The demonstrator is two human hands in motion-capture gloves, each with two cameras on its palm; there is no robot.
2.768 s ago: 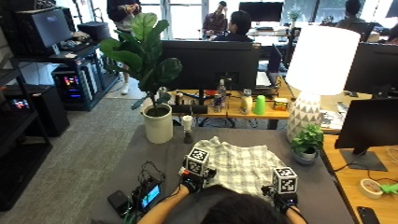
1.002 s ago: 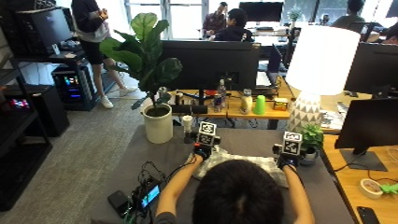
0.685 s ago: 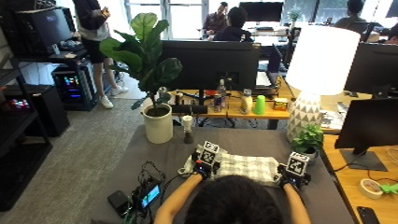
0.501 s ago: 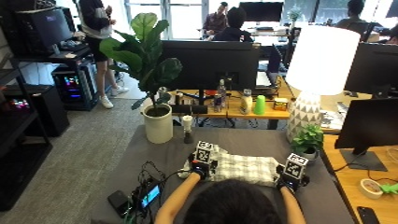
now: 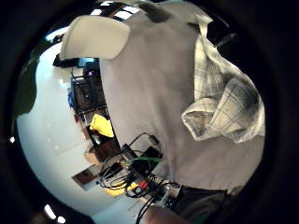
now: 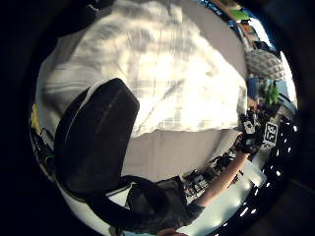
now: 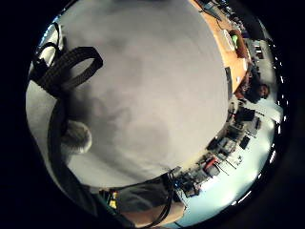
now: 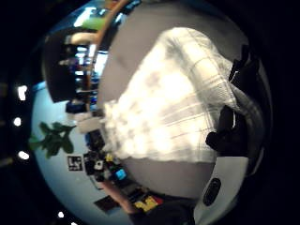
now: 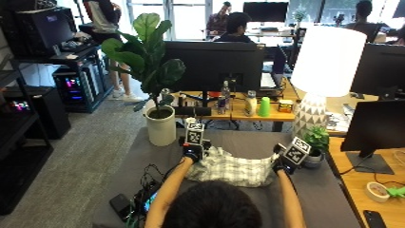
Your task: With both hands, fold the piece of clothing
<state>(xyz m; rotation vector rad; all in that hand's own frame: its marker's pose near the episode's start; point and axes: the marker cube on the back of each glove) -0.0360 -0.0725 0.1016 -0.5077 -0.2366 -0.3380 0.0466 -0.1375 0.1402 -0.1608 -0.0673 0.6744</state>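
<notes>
L hand [image 9: 192,152] & R hand [image 9: 280,166] grip opposite ends of plaid shirt [image 9: 233,169], fingers clenched on cloth, on grey surface [image 9: 253,145].

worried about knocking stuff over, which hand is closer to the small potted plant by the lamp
The right hand. It grips the plaid shirt's edge just beside the small potted plant; the left hand holds the shirt's opposite edge, farther away.

Daylight from the far windows [image 9: 190,19]; palm views glare white on the shirt [image 6: 167,78].
</notes>
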